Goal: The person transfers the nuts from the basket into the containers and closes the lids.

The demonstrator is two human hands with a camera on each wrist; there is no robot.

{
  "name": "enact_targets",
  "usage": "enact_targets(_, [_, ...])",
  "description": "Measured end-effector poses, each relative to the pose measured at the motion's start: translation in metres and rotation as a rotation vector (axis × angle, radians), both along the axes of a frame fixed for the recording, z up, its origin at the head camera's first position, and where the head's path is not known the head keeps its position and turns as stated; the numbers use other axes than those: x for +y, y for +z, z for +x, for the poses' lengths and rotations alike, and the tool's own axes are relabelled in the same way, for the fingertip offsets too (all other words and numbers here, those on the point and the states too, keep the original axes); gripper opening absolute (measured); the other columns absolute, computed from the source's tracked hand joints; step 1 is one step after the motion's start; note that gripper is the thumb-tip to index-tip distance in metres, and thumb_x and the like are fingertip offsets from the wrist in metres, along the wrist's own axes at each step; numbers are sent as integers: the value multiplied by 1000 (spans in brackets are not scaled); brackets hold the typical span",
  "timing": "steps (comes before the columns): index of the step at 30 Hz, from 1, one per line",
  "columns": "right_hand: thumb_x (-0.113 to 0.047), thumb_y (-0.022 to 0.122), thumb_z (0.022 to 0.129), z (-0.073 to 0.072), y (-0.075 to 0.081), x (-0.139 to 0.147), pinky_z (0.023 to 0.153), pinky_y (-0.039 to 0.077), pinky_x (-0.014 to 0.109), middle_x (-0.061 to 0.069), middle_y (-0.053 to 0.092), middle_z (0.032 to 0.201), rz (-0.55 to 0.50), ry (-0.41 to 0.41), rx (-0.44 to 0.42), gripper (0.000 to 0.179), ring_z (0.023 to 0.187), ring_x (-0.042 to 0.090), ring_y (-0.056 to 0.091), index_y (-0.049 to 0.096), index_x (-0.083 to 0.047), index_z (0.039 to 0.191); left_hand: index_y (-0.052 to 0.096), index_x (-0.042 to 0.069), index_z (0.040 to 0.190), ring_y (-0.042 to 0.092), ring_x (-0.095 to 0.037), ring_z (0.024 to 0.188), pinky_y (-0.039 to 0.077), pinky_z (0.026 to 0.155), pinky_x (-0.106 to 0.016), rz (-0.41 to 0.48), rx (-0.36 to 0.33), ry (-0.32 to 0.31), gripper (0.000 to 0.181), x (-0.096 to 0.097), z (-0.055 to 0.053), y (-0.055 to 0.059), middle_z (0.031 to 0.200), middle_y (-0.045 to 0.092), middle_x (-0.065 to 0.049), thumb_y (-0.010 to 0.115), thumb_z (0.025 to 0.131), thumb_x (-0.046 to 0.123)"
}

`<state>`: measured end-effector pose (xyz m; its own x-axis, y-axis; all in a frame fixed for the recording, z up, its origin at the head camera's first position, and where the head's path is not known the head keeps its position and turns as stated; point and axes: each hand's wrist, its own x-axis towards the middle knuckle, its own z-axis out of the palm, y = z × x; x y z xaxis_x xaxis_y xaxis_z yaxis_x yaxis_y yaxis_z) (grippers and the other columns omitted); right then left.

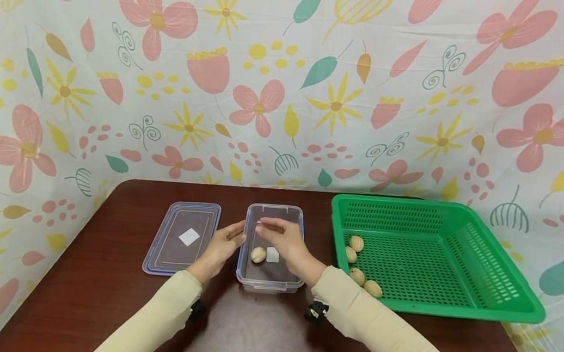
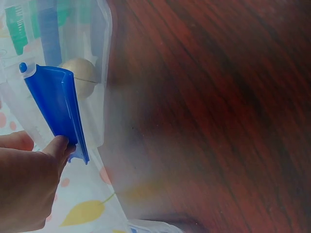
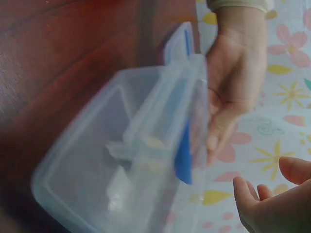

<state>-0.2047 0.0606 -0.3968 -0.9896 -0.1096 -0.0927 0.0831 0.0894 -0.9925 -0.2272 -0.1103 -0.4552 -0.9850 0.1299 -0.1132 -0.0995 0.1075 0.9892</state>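
A clear plastic box with blue side latches stands mid-table, with one walnut on its floor. My left hand is at the box's left side; in the left wrist view its thumb touches the hanging blue latch, and the walnut shows through the wall. Above the box's right half is my right hand, fingers loosely bent and holding nothing. The right wrist view has this hand near the bottom right, and the left hand lies along the far wall of the blurred box.
Left of the box a clear lid with a blue rim lies flat. A large green basket stands on the right, with several walnuts along its left side. Patterned cloth hangs behind the dark wooden table.
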Motion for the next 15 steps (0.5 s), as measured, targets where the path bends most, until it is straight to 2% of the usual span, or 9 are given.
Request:
enact_targets(5, [-16,71,88,-5,18,8,97,49,40,9,68,115,28,-2,33,35,108,22,63,67,-6,121,40,-7,142,40,-36,133,32,111,-48,-3,10,5,47,0,0,0,143,42,-25,51,97,-1])
enact_targets(15, [-19,71,89,-17,47,37,99,47,41,11,66,120,68,-6,88,39,110,23,62,64,-8,126,41,-5,142,41,-36,133,31,111,-48,-3,15,23,46,0,1,-4,143,44,-24,51,97,0])
